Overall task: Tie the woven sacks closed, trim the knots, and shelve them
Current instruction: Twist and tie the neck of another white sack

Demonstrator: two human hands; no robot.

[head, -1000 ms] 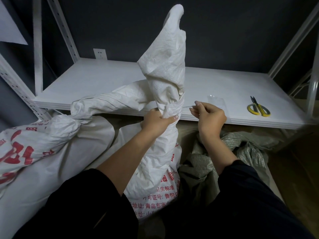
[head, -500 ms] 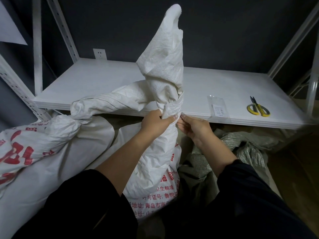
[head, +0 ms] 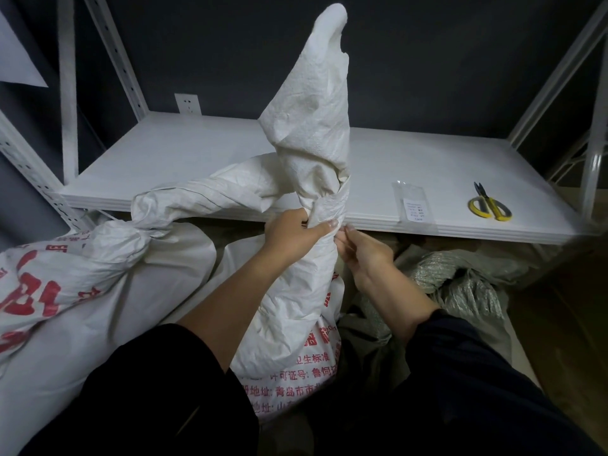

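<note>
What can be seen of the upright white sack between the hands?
A white woven sack with red printed characters low on its front stands upright before the shelf. Its neck is gathered tight; the loose crumpled top rises above to a point. The left hand grips the neck; the right hand touches it from the other side.

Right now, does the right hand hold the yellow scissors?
No, the yellow scissors lie on the shelf, while the right hand is at the neck of the white sack.
</note>
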